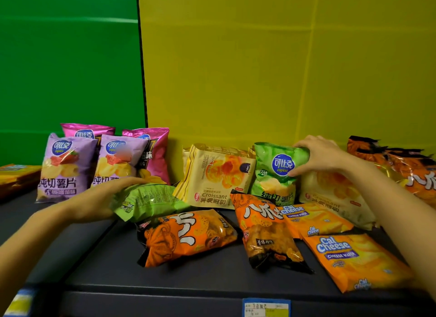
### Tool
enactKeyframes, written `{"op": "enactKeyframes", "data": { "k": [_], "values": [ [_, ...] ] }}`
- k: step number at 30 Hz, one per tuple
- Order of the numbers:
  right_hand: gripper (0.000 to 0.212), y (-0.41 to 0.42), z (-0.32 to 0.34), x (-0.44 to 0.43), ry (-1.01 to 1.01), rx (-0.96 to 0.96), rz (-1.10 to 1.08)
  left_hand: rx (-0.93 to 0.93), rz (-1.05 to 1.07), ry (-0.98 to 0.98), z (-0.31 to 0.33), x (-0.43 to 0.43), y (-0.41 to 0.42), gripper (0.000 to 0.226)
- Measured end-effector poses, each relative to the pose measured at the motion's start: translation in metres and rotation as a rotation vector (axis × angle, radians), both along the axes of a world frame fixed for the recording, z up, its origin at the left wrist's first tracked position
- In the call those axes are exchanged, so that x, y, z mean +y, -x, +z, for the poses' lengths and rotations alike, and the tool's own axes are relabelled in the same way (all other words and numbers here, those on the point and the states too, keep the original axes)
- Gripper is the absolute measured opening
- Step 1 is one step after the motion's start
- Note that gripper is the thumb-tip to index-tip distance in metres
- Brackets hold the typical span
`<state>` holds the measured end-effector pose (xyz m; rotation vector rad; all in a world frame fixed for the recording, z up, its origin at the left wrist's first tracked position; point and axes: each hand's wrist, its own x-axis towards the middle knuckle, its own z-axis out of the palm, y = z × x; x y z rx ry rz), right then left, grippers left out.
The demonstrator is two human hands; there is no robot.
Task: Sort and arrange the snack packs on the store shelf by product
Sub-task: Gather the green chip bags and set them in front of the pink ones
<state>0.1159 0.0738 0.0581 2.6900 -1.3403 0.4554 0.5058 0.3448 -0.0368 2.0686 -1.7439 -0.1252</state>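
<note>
My left hand (103,200) grips a green chip bag (151,202) that lies on its side on the dark shelf (99,257). My right hand (316,155) holds the top corner of an upright green chip bag (274,175). Two purple chip bags (66,165) stand at the left with two pink bags (158,149) behind them. A stack of yellow croissant packs (217,175) leans in the middle. Another croissant pack (335,194) lies under my right arm. Two orange octopus-print bags (188,236) and two Cal Cheese wafer packs (354,260) lie in front.
More orange bags (405,168) stand at the far right. A yellow box (16,177) sits at the far left. The back wall is green on the left and yellow on the right. Price labels (266,307) hang on the shelf's front edge.
</note>
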Motion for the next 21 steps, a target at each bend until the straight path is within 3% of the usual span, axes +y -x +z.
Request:
{"op": "enactKeyframes", "data": {
  "k": [7,10,12,14,16,21],
  "values": [
    [0.071,-0.009,-0.008,0.005,-0.1,-0.414,0.066,0.246,-0.089,0.386,0.026,0.01,0.049,0.061],
    [0.073,-0.015,-0.013,0.007,-0.305,-0.708,0.098,0.294,0.034,0.507,0.03,0.003,0.056,0.037],
    [0.077,-0.019,-0.017,0.008,-0.443,-0.853,0.104,0.319,0.134,0.544,0.033,-0.002,0.054,0.044],
    [0.067,-0.023,-0.022,0.009,-0.544,-0.916,0.104,0.365,0.197,0.536,0.037,-0.006,0.052,0.055],
    [0.055,-0.026,-0.026,0.012,-0.623,-0.966,0.13,0.389,0.237,0.538,0.043,-0.008,0.054,0.053],
    [0.049,-0.027,-0.027,0.016,-0.595,-1.01,0.183,0.483,0.271,0.645,0.057,-0.017,0.063,0.056]
  ]
}}
